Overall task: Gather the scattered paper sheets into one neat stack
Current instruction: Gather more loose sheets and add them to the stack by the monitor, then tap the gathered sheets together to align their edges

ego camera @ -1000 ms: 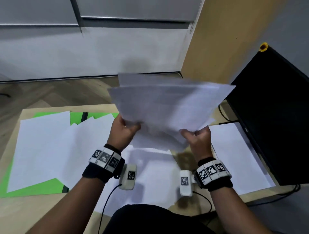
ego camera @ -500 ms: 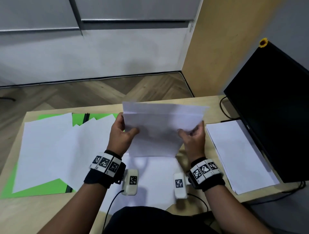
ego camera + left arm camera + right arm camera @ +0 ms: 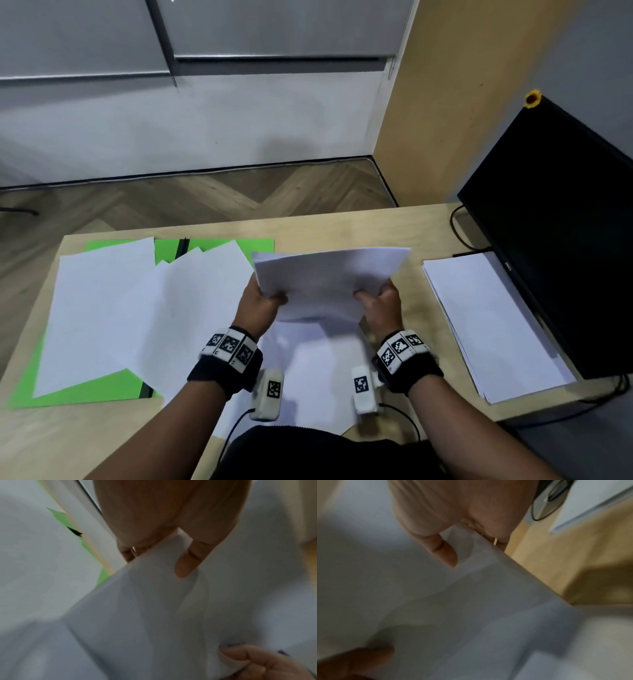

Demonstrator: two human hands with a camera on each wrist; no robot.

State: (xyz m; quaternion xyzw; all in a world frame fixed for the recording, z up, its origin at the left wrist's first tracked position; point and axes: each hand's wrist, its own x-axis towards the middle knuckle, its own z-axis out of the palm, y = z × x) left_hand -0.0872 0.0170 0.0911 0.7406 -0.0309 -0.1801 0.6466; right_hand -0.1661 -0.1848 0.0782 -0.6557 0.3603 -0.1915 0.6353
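Both hands hold a bundle of white sheets (image 3: pixel 325 284) above the middle of the wooden table (image 3: pixel 342 229). My left hand (image 3: pixel 263 301) pinches its left edge, thumb on top, and my right hand (image 3: pixel 376 298) pinches its right edge. The left wrist view shows the bundle (image 3: pixel 154 608) under my left thumb (image 3: pixel 187 566). The right wrist view shows the bundle (image 3: pixel 471 601) under my right thumb (image 3: pixel 447 553). Loose sheets (image 3: pixel 137 308) lie overlapped at the left. One more sheet (image 3: pixel 308 377) lies under my wrists. A neat stack (image 3: pixel 489 325) sits at the right.
A green mat (image 3: pixel 85 394) lies under the left sheets. A black monitor (image 3: pixel 565 222) stands at the right edge, close to the neat stack, with cables (image 3: pixel 459 226) behind it. Beyond the table's far edge are wood floor (image 3: pixel 205 195) and a wall.
The bundle has come down from chest height to just above the table, and its fanned sheets have closed into a more even pile. Both hands kept their grip.
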